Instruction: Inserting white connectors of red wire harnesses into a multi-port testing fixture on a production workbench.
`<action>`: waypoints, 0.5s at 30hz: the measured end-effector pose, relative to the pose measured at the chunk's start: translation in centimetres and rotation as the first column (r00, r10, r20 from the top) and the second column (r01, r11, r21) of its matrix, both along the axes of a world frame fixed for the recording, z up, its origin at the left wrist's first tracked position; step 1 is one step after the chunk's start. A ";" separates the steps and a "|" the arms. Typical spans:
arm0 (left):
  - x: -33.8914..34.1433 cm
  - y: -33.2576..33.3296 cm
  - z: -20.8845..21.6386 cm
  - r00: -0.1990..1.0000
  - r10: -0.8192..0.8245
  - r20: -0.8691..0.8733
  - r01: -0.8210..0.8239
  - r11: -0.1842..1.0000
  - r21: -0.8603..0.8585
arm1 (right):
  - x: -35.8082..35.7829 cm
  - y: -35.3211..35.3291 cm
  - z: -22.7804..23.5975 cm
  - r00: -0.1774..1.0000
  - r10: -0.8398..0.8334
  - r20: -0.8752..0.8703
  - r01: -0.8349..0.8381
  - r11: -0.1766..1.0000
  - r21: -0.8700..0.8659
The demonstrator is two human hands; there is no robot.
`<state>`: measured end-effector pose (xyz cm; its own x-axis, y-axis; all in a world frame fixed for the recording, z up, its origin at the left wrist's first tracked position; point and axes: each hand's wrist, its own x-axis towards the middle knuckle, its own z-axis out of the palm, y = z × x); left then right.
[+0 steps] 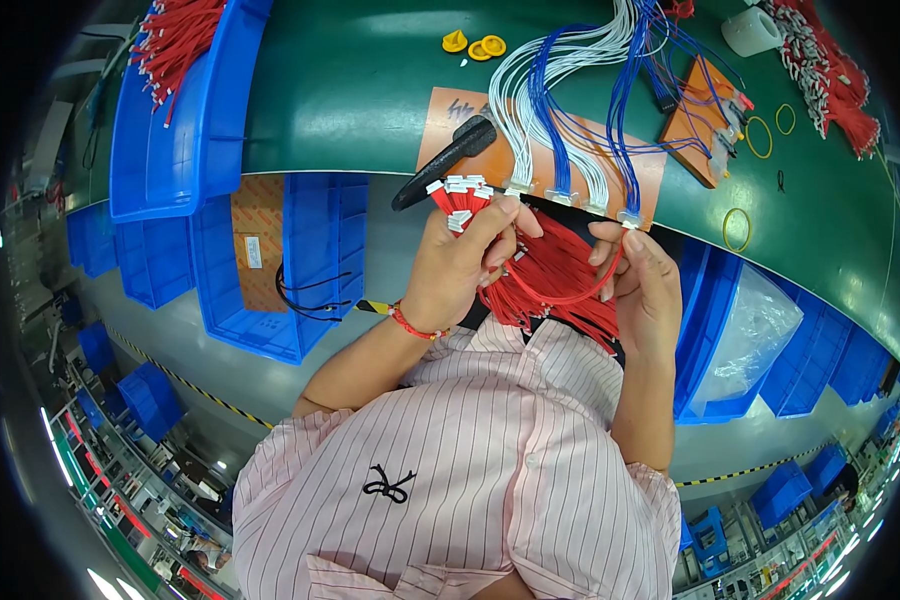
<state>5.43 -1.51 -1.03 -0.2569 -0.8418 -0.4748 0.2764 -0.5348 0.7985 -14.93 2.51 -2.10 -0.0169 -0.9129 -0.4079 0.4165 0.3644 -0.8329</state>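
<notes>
My left hand (462,262) is closed around a bunch of red wires, whose white plugs (465,186) stick out above the fingers. Its thumb and forefinger come up to a clear socket at the table edge. My right hand (650,285) pinches the far end of one red cable (560,300) at another clear socket (630,218). That cable sags in a loop between both hands. White wires (515,90) and blue wires (625,110) run from the row of sockets up over an orange board (450,105). More red wires (565,262) lie below, over my lap.
A black-handled tool (448,160) lies on the board beside my left hand. An orange box with wires (705,120), yellow rubber bands (737,230), yellow caps (487,47) and a white roll (751,32) sit on the green table (350,90). Blue bins (220,110) stand left and below.
</notes>
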 end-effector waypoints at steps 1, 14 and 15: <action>0.0 0.0 0.0 1.000 -0.004 -0.006 0.004 1.000 -0.008 | 0.0 0.2 -0.1 0.999 0.001 -0.032 -0.001 1.000 -0.011; -0.4 -0.2 0.1 0.999 0.018 -0.051 -0.019 1.000 -0.010 | -0.4 1.7 -0.9 0.986 0.028 -0.163 -0.034 0.999 -0.032; -0.4 -0.2 0.0 0.997 0.018 -0.070 -0.019 1.000 -0.013 | -0.4 1.9 -1.1 0.986 0.031 -0.163 -0.038 0.999 -0.037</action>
<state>5.01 -1.72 -1.08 -0.2728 -0.8530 -0.4448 0.3413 -0.5181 0.7842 -15.34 4.38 -3.24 -0.0483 -0.9295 -0.3656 0.2622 0.3414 -0.9026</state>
